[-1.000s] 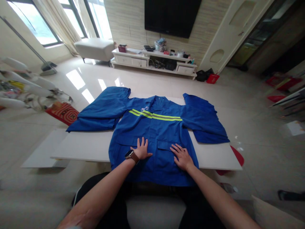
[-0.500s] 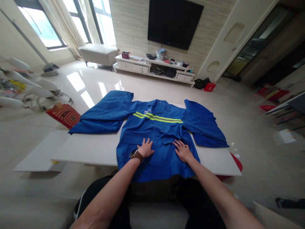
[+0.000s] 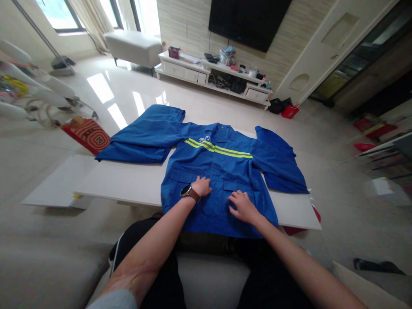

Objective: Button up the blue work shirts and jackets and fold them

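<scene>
A blue work jacket (image 3: 215, 171) lies front side up across a white table (image 3: 122, 182), its collar pointing away from me. A yellow and grey reflective stripe (image 3: 233, 152) crosses its chest. Both sleeves spread out sideways, the left one (image 3: 144, 137) and the right one (image 3: 280, 161) reaching to or past the table edges. My left hand (image 3: 202, 186), with a brown-strapped watch on the wrist, rests on the cloth by the left pocket flap, fingers apart. Just below the right pocket flap, my right hand (image 3: 242, 207) touches the jacket with fingers spread and slightly bent.
A red paper bag (image 3: 86, 135) stands beyond the table's left end. Across the tiled floor are a cushioned bench (image 3: 133, 47), a low white TV cabinet (image 3: 186, 71) and a wall-mounted television (image 3: 249, 21). Something red (image 3: 294, 231) shows under the table's right end.
My right hand has slid off the right pocket flap, slightly toward me and left, its fingers more bent. The flap now lies flatter. My left hand stays about the same place; the view has shifted.
</scene>
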`<state>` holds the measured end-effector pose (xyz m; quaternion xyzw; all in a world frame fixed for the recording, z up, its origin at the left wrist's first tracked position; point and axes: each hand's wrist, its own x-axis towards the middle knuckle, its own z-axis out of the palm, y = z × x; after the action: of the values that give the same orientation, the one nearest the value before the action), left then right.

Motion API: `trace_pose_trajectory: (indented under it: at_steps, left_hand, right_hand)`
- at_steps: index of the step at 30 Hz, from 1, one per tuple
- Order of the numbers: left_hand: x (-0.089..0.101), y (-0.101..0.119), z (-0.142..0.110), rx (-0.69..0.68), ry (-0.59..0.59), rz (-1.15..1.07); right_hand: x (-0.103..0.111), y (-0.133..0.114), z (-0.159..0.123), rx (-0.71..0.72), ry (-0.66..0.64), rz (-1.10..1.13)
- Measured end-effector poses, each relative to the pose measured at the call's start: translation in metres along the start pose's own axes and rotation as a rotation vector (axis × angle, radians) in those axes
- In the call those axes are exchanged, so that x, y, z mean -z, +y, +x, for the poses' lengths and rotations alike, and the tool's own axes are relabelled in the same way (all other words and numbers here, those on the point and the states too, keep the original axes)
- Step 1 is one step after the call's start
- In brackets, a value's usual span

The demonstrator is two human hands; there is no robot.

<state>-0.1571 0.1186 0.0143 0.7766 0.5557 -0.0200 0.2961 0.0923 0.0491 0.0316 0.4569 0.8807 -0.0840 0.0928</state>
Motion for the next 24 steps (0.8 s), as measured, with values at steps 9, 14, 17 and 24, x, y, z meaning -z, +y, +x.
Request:
trace_pose_trajectory:
  at_steps: [9, 14, 17, 24]
  left_hand:
    - [-0.007, 0.001, -0.005, 0.076, 0.009, 0.015]
    - [0.003, 0.003, -0.007, 0.097, 0.065, 0.048]
    - [0.006, 0.0, -0.001, 0.102, 0.109, 0.012]
    - [0.006, 0.004, -0.001, 0.159, 0.239, -0.08]
  right_hand:
    - [-0.007, -0.122, 0.039, 0.193, -0.29, 0.01]
    - [0.003, -0.115, 0.047, 0.215, -0.338, 0.067]
    - [0.008, -0.107, 0.046, 0.22, -0.344, 0.102]
    - [0.033, -0.074, 0.046, 0.171, -0.363, 0.398]
